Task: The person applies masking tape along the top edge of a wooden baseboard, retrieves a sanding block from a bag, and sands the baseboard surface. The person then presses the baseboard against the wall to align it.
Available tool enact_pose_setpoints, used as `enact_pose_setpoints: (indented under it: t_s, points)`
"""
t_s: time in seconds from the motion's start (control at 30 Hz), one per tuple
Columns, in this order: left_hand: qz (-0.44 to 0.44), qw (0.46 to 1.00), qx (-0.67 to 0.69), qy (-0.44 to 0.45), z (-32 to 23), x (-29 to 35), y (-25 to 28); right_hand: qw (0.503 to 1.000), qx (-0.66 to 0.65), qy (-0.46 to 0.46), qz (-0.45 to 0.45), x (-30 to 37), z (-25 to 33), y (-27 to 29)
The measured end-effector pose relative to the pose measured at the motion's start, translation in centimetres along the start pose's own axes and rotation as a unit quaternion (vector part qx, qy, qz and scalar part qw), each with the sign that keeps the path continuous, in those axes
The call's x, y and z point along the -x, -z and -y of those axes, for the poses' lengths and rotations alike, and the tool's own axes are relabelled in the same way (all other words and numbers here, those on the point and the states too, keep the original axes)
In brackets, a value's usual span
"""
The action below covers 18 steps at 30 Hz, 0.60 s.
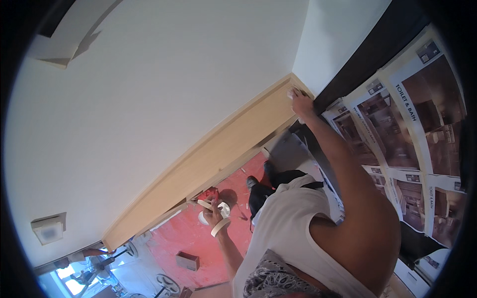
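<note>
My right hand (303, 105) reaches up to the far corner of a pale wooden ledge (238, 131), fingers closed over a white, cloth-like piece (291, 93) pressed to the wood. Lower and to the left, my left hand (212, 214) curls round a cream roll of masking tape (203, 204). A second cream tape roll (220, 227) sits round my left wrist like a bracelet. Behind that hand, on the floor below, is a round white container (226, 210) beside a red object (208, 193); my hand covers part of both.
A white wall (164, 89) rises along the ledge. Taped-up printed sheets (387, 124) cover the right side. On the red floor (218, 258) lies a grey-brown block (188, 260). Another person's arm (94, 252) and a fan (168, 284) show at lower left. A square wall fixture (48, 231) sticks out.
</note>
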<state>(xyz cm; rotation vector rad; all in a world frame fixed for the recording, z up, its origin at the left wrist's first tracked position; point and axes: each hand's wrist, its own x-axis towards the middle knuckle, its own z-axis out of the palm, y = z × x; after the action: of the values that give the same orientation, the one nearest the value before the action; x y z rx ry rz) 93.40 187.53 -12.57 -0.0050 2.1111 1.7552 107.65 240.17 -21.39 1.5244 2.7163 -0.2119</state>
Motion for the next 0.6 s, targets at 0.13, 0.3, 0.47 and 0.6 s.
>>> enact_pose_setpoints:
  t_s: [0.13,0.3,0.47,0.6]
  points:
    - [-0.029,0.999,0.009,-0.012,-1.2,0.1,0.6,0.995,-0.01,-0.058,0.079,4.9,-0.4,0.9]
    - [-0.047,0.996,0.063,0.045,-1.8,0.7,-0.8,0.973,-0.149,0.173,0.034,8.6,4.4,3.5]
    - [-0.026,0.999,0.041,-0.017,1.5,1.6,-0.6,0.9,-0.201,0.384,0.053,13.3,18.7,0.2]
    - [-0.08,0.996,0.026,-0.04,2.1,4.1,0.9,0.815,-0.237,0.517,0.113,18.2,31.2,-2.0]
